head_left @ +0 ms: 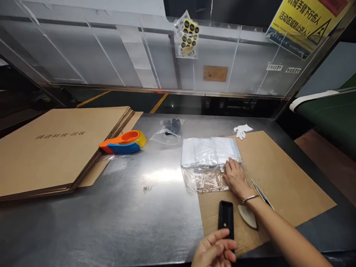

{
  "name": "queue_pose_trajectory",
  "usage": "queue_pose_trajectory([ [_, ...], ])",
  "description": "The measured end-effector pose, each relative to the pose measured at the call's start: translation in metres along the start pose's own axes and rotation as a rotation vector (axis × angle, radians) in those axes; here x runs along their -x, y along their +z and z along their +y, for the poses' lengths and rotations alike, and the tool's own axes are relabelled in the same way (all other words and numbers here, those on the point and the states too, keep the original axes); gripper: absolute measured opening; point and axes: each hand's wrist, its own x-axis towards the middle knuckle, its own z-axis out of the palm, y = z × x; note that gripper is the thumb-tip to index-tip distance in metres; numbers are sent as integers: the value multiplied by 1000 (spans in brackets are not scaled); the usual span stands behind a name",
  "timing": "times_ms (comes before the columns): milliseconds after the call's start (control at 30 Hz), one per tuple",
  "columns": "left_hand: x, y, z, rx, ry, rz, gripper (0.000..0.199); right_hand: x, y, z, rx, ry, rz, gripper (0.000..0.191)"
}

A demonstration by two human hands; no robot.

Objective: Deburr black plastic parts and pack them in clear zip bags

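Observation:
My left hand (214,249) is at the bottom edge of the view, its fingers curled around the lower end of a long black plastic part (226,215). This part has a raised rim and a small hole. My right hand (236,178), with a bangle at the wrist, lies on the right side of a stack of clear plastic bags (210,151), fingers stretched over the film. Beneath the bags is a flat cardboard sheet (283,174). By my right wrist lie a utility knife (263,194) and a pale, wedge-shaped piece (247,216).
Flat cardboard sheets (61,148) are stacked at left, with an orange and blue tape dispenser (124,142) beside them. Farther back lie a clear bag with a dark item (172,128) and a white glove (243,130). A transparent panel (111,55) crosses behind the metal table (125,215).

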Motion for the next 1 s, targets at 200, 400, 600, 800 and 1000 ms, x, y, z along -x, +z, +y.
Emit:
queue_pose_trajectory([
  [200, -39, 36, 52, -173, 322, 177, 18, -15, 1, 4, -13, -54, -61, 12],
  [400, -100, 62, 69, -224, 339, 173, 20, -20, 2, 7, -111, 59, -88, 15],
  [600, -153, 80, 72, -245, 336, 197, 13, -29, 2, 17, -342, 184, -145, 18],
  [800, -182, 82, 72, -209, 336, 365, 18, -34, -12, 24, -644, 281, -191, 19],
  [1000, -194, 89, 75, -89, 383, 397, 17, -21, -39, 24, -1074, 382, -76, 27],
])
